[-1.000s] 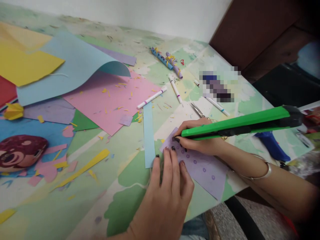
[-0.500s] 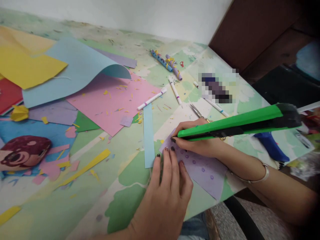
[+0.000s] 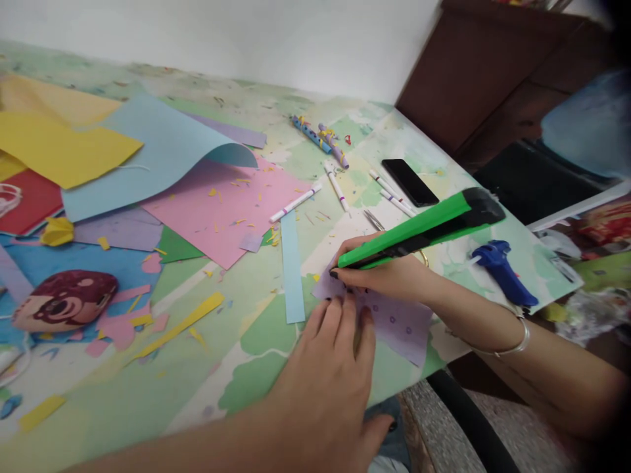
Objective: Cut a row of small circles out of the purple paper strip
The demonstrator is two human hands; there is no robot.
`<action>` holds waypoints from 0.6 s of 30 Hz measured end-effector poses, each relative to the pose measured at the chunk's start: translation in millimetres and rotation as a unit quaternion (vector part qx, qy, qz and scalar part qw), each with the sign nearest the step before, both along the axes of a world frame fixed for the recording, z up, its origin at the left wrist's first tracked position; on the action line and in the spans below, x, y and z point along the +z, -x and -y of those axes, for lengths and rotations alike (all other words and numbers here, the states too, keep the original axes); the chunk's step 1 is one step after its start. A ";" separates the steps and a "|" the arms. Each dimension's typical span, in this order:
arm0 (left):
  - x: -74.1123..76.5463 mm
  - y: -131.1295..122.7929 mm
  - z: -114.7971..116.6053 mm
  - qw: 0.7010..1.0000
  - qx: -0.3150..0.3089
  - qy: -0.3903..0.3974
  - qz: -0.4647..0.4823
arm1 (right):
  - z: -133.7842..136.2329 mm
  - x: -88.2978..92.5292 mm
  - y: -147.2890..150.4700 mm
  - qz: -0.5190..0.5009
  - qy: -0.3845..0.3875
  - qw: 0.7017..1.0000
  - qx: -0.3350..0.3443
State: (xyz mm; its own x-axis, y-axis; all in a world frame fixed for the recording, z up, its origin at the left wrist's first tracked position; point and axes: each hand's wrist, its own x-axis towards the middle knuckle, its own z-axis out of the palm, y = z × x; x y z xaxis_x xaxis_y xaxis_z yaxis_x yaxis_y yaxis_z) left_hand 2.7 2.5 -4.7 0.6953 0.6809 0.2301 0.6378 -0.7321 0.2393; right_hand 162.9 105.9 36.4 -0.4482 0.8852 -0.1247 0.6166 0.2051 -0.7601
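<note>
A person's right hand [image 3: 389, 272] pinches the lower end of a green-and-black utility knife [image 3: 414, 226] over a lilac paper sheet [image 3: 401, 338] on a cluttered bench [image 3: 172, 387]; the fingers hide the tool's tip. The left hand [image 3: 332, 358] lies with fingers loosely spread, fingertips at the sheet's left edge and thumb pointing off the bench. The sheet, marked with small purple rings, lies beneath and between the two hands at the bench's near edge. Just left of the sheet is a pale blue strip [image 3: 293, 282]; just beyond it, scissors [image 3: 373, 220] show in part behind the right hand. A blue glue gun [image 3: 507, 272] lies to the sheet's right. Farther beyond the sheet are white markers [image 3: 336, 187], a black phone [image 3: 410, 182] and two rolled paper tubes [image 3: 311, 136], one blue, one lilac. Well to the sheet's left, pink paper [image 3: 231, 210] littered with yellow scraps lies under a curling light blue sheet [image 3: 142, 154], with a maroon bear-face case [image 3: 66, 299] nearer the person.
</note>
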 end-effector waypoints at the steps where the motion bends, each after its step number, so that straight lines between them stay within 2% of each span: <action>1: 1.0 -0.3 -0.7 1.000 -0.005 0.009 0.005 | 1.9 -0.8 0.4 -0.006 0.008 1.000 -0.012; 4: 5.1 3.5 -5.0 0.999 -0.041 0.030 0.004 | 10.7 -5.7 1.6 -0.039 0.023 0.997 -0.059; 8: 7.5 12.4 -8.5 0.996 -0.086 0.019 -0.015 | 22.3 -16.0 3.7 -0.083 -0.005 0.990 -0.112; 13: 4.6 14.8 -2.8 0.998 -0.056 -0.010 -0.027 | 25.8 -24.5 5.4 -0.063 -0.088 0.987 -0.122; 18: 3.0 13.5 -0.9 0.997 -0.062 -0.013 -0.042 | 25.3 -25.4 5.0 -0.048 -0.129 0.983 -0.122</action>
